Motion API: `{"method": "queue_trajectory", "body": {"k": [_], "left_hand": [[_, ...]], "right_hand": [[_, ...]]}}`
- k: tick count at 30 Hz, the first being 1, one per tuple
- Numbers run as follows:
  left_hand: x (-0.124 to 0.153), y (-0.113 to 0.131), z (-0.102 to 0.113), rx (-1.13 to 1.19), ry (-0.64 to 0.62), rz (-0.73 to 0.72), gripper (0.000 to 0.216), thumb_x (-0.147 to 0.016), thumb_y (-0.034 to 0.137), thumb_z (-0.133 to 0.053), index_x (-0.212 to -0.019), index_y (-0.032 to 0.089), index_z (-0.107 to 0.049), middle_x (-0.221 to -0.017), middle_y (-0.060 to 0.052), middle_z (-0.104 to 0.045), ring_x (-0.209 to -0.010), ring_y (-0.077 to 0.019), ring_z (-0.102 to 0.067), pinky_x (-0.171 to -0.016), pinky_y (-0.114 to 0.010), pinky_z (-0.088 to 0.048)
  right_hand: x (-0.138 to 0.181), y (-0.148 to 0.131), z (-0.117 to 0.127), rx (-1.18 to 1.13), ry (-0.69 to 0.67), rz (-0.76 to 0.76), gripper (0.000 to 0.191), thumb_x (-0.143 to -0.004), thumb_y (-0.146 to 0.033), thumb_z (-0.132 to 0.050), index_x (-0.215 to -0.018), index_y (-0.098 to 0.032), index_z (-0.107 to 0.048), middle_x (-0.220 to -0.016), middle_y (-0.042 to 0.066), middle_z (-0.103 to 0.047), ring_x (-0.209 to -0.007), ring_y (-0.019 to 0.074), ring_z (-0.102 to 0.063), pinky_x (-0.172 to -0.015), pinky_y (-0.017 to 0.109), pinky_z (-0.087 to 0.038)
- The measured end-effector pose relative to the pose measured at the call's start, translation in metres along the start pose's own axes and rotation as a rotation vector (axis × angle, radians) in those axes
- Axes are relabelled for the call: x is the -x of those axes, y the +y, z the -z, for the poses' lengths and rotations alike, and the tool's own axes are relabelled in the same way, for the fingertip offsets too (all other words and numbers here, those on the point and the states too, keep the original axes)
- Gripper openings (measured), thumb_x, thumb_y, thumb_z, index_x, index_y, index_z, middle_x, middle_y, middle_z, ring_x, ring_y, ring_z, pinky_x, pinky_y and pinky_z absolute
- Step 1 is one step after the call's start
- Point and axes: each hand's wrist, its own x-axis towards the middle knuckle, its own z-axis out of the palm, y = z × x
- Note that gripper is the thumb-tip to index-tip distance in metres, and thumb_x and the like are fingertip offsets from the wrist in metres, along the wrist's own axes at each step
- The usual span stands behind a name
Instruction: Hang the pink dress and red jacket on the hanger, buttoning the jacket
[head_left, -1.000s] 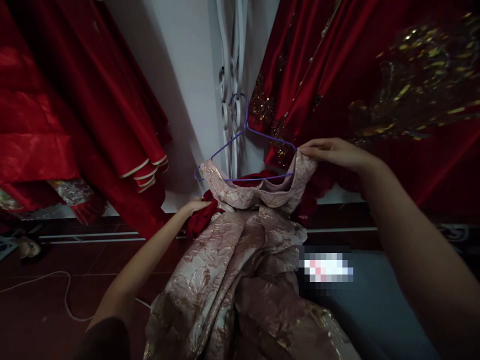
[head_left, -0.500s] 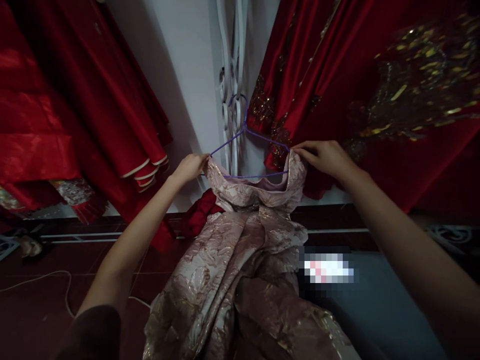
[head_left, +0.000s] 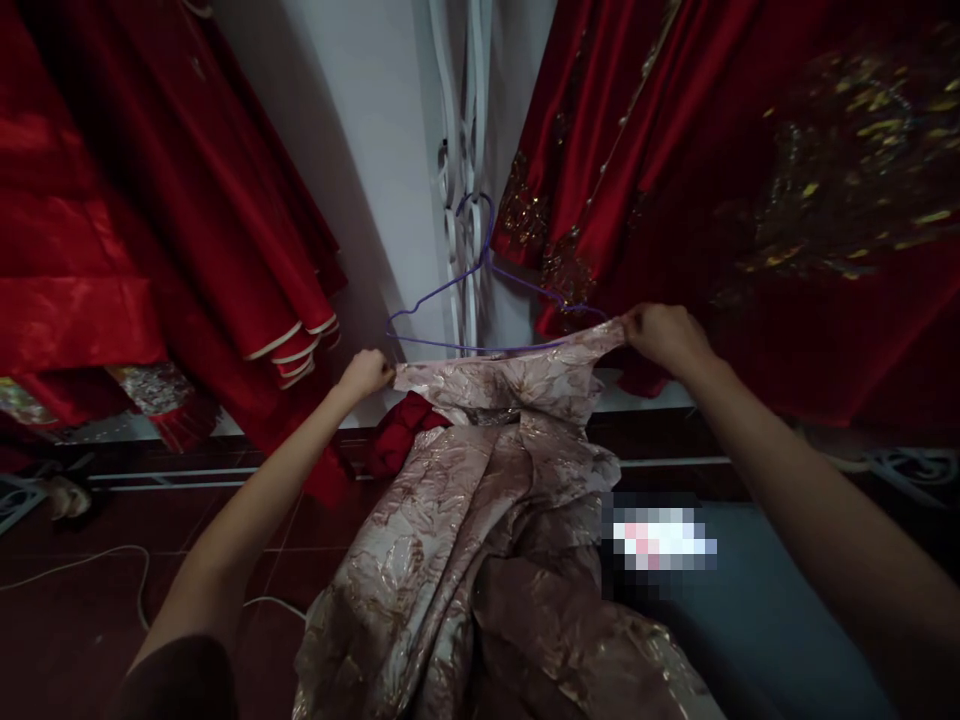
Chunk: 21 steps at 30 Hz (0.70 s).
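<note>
While left fingers [head_left: 385, 370] and right fingers [head_left: 639, 322] grip one dress [head_left: 442, 530], one purple hanger [head_left: 487, 262]

I look in on what seems a dress shop or costume room: red fringed garments [head_left: 247, 200] hang left, red sequinned ones [head_left: 637, 200] right, a purple hanger [head_left: 486, 258] between.

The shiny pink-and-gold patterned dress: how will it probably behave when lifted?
The dress may feel half-stiff: its skirt shows crisp creases. It would probably droop below the left hand and right hand, which hold only its top corners. Its bulk suggests some weight.
</note>
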Motion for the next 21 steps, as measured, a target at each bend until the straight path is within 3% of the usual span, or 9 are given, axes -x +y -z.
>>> {"method": "queue_trajectory", "body": {"k": [2, 4, 6, 10, 12, 16, 21], "left_hand": [[0.012, 0.006, -0.011, 0.009, -0.034, -0.052, 0.029, -0.082, 0.031, -0.043, -0.081, 0.017, -0.069, -0.084, -0.013, -0.069, -0.081, -0.0223, -0.065, -0.071, -0.027, -0.045], [0.02, 0.019, -0.01, 0.07, 0.041, -0.177, 0.03, -0.085, 0.031, -0.04, -0.085, 0.016, -0.066, -0.084, -0.012, -0.068, -0.081, -0.0225, -0.065, -0.072, -0.029, -0.047], [0.02, 0.038, 0.0, 0.19, 0.181, -0.38, 0.031, -0.089, 0.03, -0.035, -0.093, 0.016, -0.063, -0.09, -0.012, -0.066, -0.087, -0.0215, -0.063, -0.078, -0.032, -0.047], [-0.003, 0.086, 0.015, 0.341, 0.403, -0.713, 0.029, -0.091, 0.023, -0.032, -0.101, 0.014, -0.057, -0.119, -0.013, -0.056, -0.113, -0.0191, -0.051, -0.099, -0.036, -0.039], [-0.015, 0.109, 0.01, 0.296, 0.422, -0.753, 0.027, -0.091, 0.02, -0.033, -0.1, 0.012, -0.057, -0.129, -0.014, -0.05, -0.121, -0.0198, -0.044, -0.104, -0.038, -0.035], [-0.011, 0.136, -0.011, 0.134, 0.41, -0.696, 0.021, -0.086, 0.021, -0.042, -0.097, 0.012, -0.058, -0.139, -0.013, -0.041, -0.121, -0.0256, -0.042, -0.103, -0.045, -0.031], [0.027, 0.127, -0.007, 0.099, 0.435, -0.661, 0.022, -0.086, 0.02, -0.042, -0.102, 0.016, -0.057, -0.14, -0.009, -0.041, -0.117, -0.0247, -0.043, -0.099, -0.045, -0.032]], "right_hand": [[0.005, 0.011, -0.017, -0.034, -0.171, 0.063, 0.028, -0.08, -0.026, -0.046, -0.093, -0.015, -0.068, -0.091, 0.016, -0.07, -0.08, 0.0277, -0.066, -0.065, 0.032, -0.044], [0.014, 0.015, -0.027, -0.081, -0.257, 0.14, 0.023, -0.078, -0.026, -0.049, -0.088, -0.02, -0.069, -0.085, 0.009, -0.071, -0.075, 0.0232, -0.066, -0.063, 0.028, -0.045], [0.023, 0.011, -0.028, -0.123, -0.238, 0.212, 0.023, -0.079, -0.029, -0.048, -0.088, -0.022, -0.068, -0.083, 0.006, -0.072, -0.073, 0.0216, -0.066, -0.063, 0.028, -0.045], [0.032, -0.017, -0.006, -0.182, -0.04, 0.353, 0.027, -0.084, -0.037, -0.041, -0.091, -0.022, -0.063, -0.09, 0.008, -0.07, -0.077, 0.0239, -0.065, -0.067, 0.033, -0.045], [0.029, -0.03, 0.006, -0.204, 0.098, 0.436, 0.026, -0.086, -0.035, -0.039, -0.091, -0.022, -0.061, -0.094, 0.007, -0.07, -0.085, 0.0233, -0.063, -0.081, 0.036, -0.043], [0.015, -0.028, 0.014, -0.098, 0.344, 0.428, 0.028, -0.087, -0.03, -0.036, -0.094, -0.018, -0.06, -0.093, 0.006, -0.069, -0.088, 0.0218, -0.062, -0.106, 0.043, -0.02], [-0.003, 0.019, -0.001, 0.23, 0.334, 0.328, 0.035, -0.088, -0.029, -0.035, -0.097, -0.008, -0.062, -0.078, 0.013, -0.068, -0.072, 0.0212, -0.062, -0.108, 0.038, -0.012]]}}
